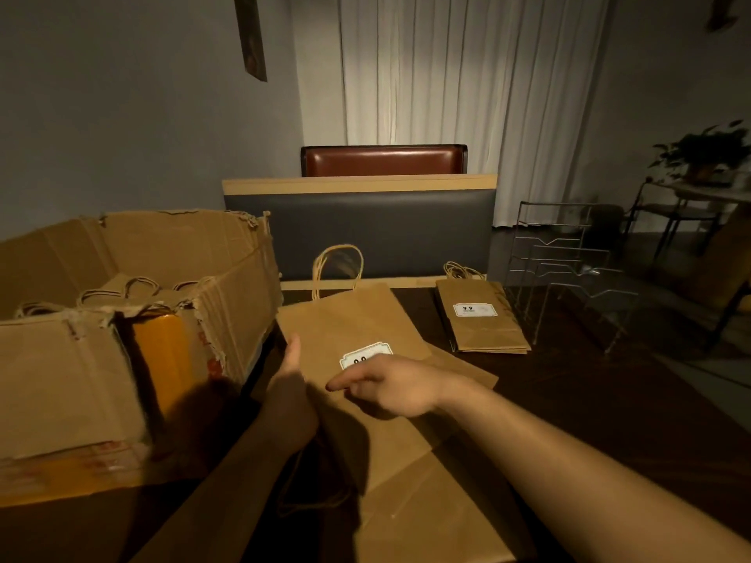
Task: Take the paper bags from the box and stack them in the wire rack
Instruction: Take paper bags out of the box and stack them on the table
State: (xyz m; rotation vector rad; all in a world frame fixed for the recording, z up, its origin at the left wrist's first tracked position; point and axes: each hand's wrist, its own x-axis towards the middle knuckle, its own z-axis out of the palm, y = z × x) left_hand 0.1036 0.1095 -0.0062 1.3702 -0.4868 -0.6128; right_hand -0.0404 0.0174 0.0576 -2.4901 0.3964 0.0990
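1. We see a person's left hand (293,384) gripping the left edge of a flat brown kraft paper bag (345,319) with twisted paper handles, thumb pressed on its face, in a dim room.
2. The right hand (392,386) reaches across the same bag just below its white printed label (365,355); its index finger points left and the other fingers curl loosely. We cannot tell whether it grasps the paper or only rests on it.
3. The held bag lies tilted over other flat brown paper bags (426,501) spread on the dark wooden table (589,400) near the camera.
4. To the left sits a large torn brown cardboard box (81,359) with yellow tape, its flaps open; more bag handles (134,288) show inside it.
5. A small neat stack of folded brown paper bags (481,319), the top one labelled, lies further back on the table, just beside a silver wire rack (569,274) that stands at the table's right rear.
6. We see no bags resting in the rack's slots.
7. Behind the table stand a dark padded bench back with a pale wood rim (359,221), a brown leather chair back (384,160), pale curtains (447,75) and, far right, a potted plant (703,152).
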